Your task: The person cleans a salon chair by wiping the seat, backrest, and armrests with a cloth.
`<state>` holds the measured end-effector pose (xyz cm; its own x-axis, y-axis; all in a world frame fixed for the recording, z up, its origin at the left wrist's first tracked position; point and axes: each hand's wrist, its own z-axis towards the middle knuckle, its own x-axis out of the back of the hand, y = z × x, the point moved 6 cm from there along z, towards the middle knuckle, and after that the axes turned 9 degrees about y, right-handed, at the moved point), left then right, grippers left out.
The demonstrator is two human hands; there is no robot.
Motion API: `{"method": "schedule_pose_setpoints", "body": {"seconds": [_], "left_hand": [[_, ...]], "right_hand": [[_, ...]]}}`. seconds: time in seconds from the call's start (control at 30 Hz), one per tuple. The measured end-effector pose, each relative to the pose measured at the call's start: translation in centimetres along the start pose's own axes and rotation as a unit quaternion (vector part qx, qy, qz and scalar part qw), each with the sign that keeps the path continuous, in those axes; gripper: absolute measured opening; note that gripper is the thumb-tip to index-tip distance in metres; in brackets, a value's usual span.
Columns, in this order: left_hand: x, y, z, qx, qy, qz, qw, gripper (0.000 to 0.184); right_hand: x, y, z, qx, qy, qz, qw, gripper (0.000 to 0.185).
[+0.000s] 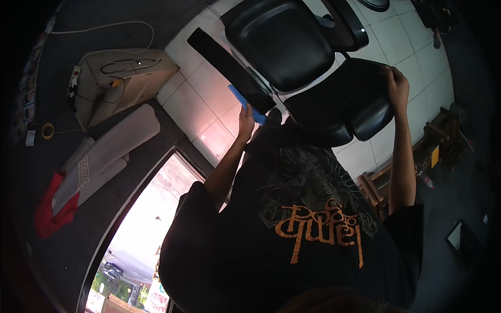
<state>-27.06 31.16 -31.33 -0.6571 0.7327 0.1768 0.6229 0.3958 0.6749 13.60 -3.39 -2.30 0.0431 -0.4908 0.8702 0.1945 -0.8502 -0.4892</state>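
Observation:
My left hand (246,124) is closed around a blue cloth (241,97), which hangs beside the long black armrest (229,65) of a black padded chair. On the other side, my right hand (397,86) grips the upper outer edge of the black chair backrest (344,94), with the fingers partly hidden. The black seat (279,44) lies beyond the backrest. Where the cloth touches the armrest, if it does, is hard to tell.
A wooden cabinet (125,86) with cables stands at the left. Below it lie a rolled light mat (117,151) and a red cloth (55,208). Wooden furniture (370,188) is at the right. White tiles (203,99) cover the floor.

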Motion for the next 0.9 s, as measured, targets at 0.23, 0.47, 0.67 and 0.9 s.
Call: {"method": "schedule_pose_setpoints", "body": {"seconds": [0.23,0.47,0.67,0.9], "left_hand": [[1.6,-5.8,5.1,0.131,0.001,-0.293,0.947,0.055],[-1.4,-2.6,5.7,0.113,-0.005,-0.193,0.975,0.057],[2.9,5.4,-5.2,-0.058,0.067,-0.025,0.996,0.052],[-3.5,14.4,-10.2,-0.21,-0.039,0.165,0.963,0.042]], "right_hand": [[-0.1,-0.6,-0.3,0.002,-0.005,-0.007,1.0,0.049],[-0.3,0.0,-0.2,0.002,-0.016,0.009,1.0,0.046],[0.0,-0.8,-0.3,-0.017,-0.025,0.008,0.999,0.045],[-0.2,-0.2,0.0,-0.009,-0.021,0.0,1.0,0.045]]}}
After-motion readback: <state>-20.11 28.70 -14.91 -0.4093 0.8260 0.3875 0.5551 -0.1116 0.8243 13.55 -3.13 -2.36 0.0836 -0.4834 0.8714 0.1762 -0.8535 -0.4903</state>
